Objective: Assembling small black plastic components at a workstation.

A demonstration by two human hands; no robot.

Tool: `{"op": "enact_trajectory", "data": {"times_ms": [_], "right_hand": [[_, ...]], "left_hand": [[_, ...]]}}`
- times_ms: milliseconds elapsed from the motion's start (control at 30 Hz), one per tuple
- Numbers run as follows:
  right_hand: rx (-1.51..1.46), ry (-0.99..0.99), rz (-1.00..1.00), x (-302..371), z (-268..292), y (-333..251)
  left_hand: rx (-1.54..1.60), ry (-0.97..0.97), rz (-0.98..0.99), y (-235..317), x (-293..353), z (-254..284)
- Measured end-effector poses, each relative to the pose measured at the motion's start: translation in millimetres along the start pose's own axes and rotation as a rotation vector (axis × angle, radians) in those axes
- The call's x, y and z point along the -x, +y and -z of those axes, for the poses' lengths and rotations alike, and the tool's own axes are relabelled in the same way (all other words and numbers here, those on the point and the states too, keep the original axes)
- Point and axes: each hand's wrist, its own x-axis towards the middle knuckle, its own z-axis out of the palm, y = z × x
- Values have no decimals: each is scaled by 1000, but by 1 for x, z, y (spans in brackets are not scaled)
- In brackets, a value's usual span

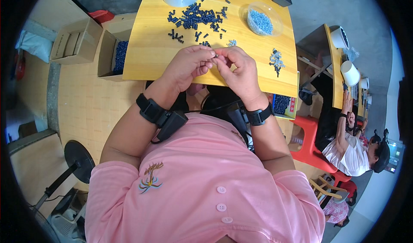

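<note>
left hand (192, 66) and right hand (238, 69) pinch a dark part (216, 56) above the tabletop (148, 49) front edge; slack grip may drop it.

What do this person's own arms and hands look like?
The left hand and right hand are ungloved. Each wrist wears a black strap; a boxy black unit sits at the left one. Thin dark cables show near the right forearm. The short sleeves are plain pink.

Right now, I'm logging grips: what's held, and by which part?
Left hand and right hand pinch a small dark piece; which part they grip is too hidden to tell.
</note>
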Motion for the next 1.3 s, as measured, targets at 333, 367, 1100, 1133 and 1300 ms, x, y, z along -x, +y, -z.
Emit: {"op": "enact_trajectory", "data": {"times_ms": [333, 367, 1100, 1133, 1300], "right_hand": [[-79, 3, -125, 7, 5, 9], [-79, 5, -129, 7, 5, 10], [422, 18, -280, -84, 11, 81], [422, 11, -278, -92, 7, 84], [608, -7, -301, -115, -7, 100]], "left_hand": [[-68, 41, 49, -1, 3, 0], [-69, 40, 52, -1, 2, 2], [-243, 251, -69, 14, -3, 36], [-206, 247, -63, 13, -3, 39], [-91, 173, -80, 13, -3, 52]]}}
